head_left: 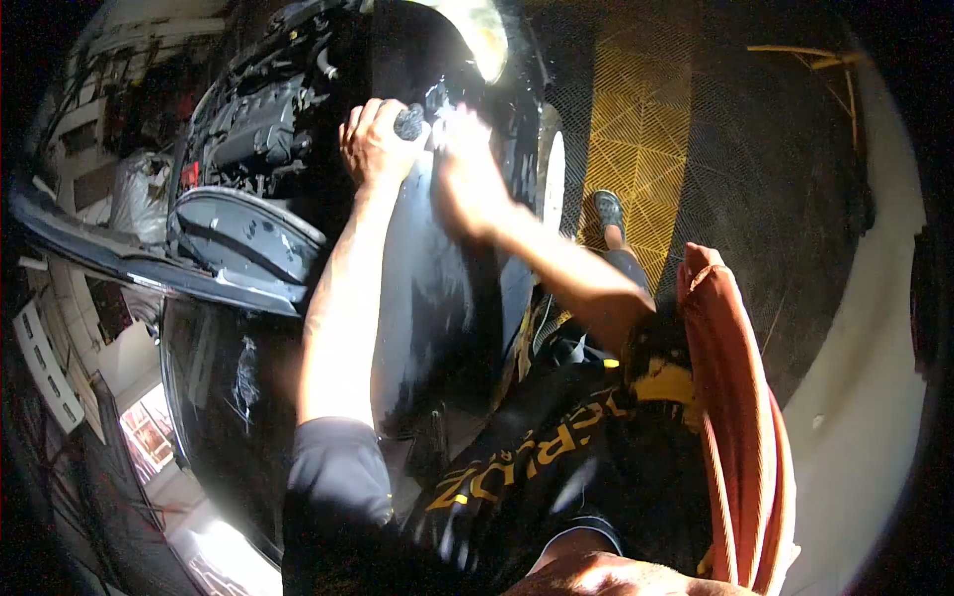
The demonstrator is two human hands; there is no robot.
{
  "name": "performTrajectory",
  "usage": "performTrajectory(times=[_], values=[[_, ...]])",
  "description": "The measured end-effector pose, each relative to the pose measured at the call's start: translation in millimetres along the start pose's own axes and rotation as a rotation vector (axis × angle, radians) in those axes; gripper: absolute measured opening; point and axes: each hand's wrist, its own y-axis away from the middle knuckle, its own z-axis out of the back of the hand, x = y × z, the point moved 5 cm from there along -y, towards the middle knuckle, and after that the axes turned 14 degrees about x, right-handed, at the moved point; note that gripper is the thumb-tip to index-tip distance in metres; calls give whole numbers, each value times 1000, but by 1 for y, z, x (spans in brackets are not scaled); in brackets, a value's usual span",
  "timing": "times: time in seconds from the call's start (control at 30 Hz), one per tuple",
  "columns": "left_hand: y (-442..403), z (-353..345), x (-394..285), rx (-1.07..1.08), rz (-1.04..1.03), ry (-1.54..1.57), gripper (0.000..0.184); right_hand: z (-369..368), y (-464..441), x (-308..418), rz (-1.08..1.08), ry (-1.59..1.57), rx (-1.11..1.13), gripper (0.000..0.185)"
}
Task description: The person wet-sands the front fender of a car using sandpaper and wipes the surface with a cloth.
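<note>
My left hand [378,144] is closed beside the open engine bay, above the black car fender [422,288]. A small dark, round, speckled object [408,122] shows between its thumb and fingers; its kind is not clear. Just to the right, my right hand [467,164] is at the upper part of the fender, smeared by motion. Whitish glare or residue surrounds its fingertips, so I cannot make out whether it holds anything. The fender surface has pale, hazy streaks and dull patches.
An engine [258,129] lies exposed on the left, next to a grey panel [248,243]. A headlight [482,40] shines at the top. Dark floor tiles with a yellow strip [641,129] lie on the right. A reddish cloth [730,397] hangs over my shoulder.
</note>
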Motion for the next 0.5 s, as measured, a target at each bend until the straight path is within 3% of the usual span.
performTrajectory(times=[0.03,0.07,0.1,0.17,0.2,0.27,0.33,0.43,0.5], values=[[0,-1,2,-22,-5,13,27,7,23,25,121,-187,23,77],[0,-1,4,-43,-6,22,27,-25,67,23,180,-86,49,82],[-2,-1,2,-48,-11,22,27,-12,48,18,183,-201,92,83],[0,0,2,-72,-5,30,27,-5,16,-3,157,30,20,82],[0,0,2,-72,-11,27,27,6,-14,-18,16,50,-88,78],[0,-2,4,-51,8,18,28,26,-49,-49,-40,-212,-124,77],[2,-2,4,-50,-5,24,28,9,-23,-34,-96,-85,-95,79],[-1,-1,1,-68,6,32,29,-3,33,0,-5,-106,66,79],[0,-1,2,-83,9,29,30,1,23,2,121,-34,73,77]])
